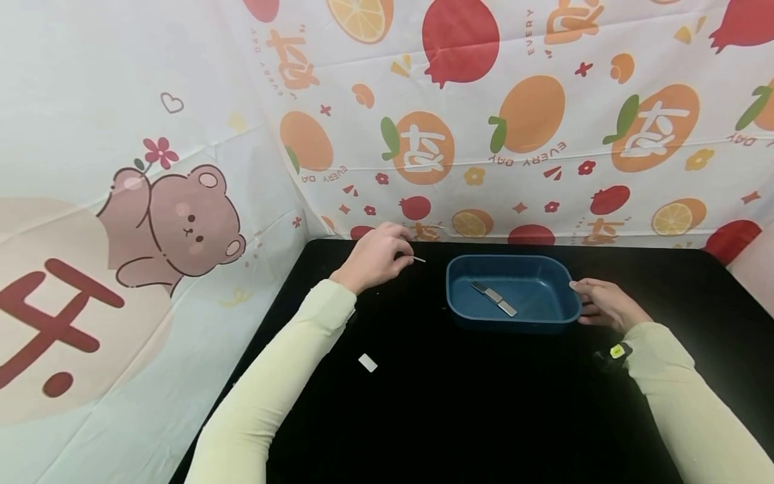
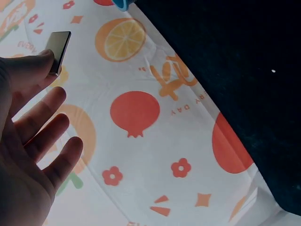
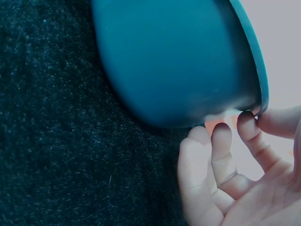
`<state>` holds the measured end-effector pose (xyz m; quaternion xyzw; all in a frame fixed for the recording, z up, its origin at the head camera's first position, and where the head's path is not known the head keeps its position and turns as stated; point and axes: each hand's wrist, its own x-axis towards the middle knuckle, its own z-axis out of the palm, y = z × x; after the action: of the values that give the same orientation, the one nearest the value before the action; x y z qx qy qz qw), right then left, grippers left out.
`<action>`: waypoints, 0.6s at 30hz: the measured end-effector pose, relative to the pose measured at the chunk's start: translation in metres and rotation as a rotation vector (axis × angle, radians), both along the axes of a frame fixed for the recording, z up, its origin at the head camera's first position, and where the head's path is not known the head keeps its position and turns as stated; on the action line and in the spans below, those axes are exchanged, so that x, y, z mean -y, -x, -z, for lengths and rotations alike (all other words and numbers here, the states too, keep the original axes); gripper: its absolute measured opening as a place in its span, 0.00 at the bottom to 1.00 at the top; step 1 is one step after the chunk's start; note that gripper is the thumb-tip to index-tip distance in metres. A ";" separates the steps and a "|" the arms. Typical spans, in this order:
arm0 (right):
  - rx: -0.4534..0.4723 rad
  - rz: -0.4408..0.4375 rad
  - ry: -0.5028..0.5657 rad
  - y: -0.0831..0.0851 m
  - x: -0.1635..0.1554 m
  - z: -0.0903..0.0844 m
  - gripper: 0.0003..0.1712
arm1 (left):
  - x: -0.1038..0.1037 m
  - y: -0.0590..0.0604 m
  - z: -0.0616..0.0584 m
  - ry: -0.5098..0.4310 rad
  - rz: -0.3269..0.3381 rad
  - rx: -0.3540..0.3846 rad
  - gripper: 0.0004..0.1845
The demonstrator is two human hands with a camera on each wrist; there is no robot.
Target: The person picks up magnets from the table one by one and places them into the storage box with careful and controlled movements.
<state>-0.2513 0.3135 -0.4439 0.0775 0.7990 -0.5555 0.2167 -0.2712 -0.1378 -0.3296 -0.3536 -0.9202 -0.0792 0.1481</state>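
Observation:
My left hand point(image 1: 377, 257) is raised left of a blue plastic basin point(image 1: 514, 317). Between thumb and index finger it pinches a small flat metallic rectangle point(image 2: 59, 49), which looks thin and edge-on in the head view; the other fingers are spread loosely. At the basin's right end, my right hand point(image 1: 609, 306) pinches the rim between thumb and index finger. Its other fingers lie against or close to the outer wall point(image 3: 164, 70). Inside the basin, several flat silver and dark grey rectangles point(image 1: 494, 298) lie in a slanting row, touching or overlapping.
A small white rectangle point(image 1: 367, 363) lies on the black tabletop point(image 1: 459, 403), nearer to me and left of the basin. Behind the table hangs a fruit-printed cloth point(image 1: 471, 134). Another cloth with a bear print point(image 1: 193, 222) borders the left side.

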 end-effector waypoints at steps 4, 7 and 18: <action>0.003 0.000 0.003 0.000 0.000 0.001 0.25 | -0.007 0.001 -0.003 0.022 0.005 0.004 0.06; 0.002 -0.003 -0.002 0.001 0.000 0.001 0.25 | -0.012 0.002 -0.004 0.032 0.012 0.016 0.06; -0.001 -0.002 -0.002 0.000 -0.001 0.002 0.25 | -0.028 0.002 -0.007 0.066 0.048 0.038 0.06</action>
<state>-0.2514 0.3146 -0.4460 0.0766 0.7998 -0.5544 0.2168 -0.2736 -0.1102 -0.3222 -0.3788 -0.9162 -0.0591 0.1169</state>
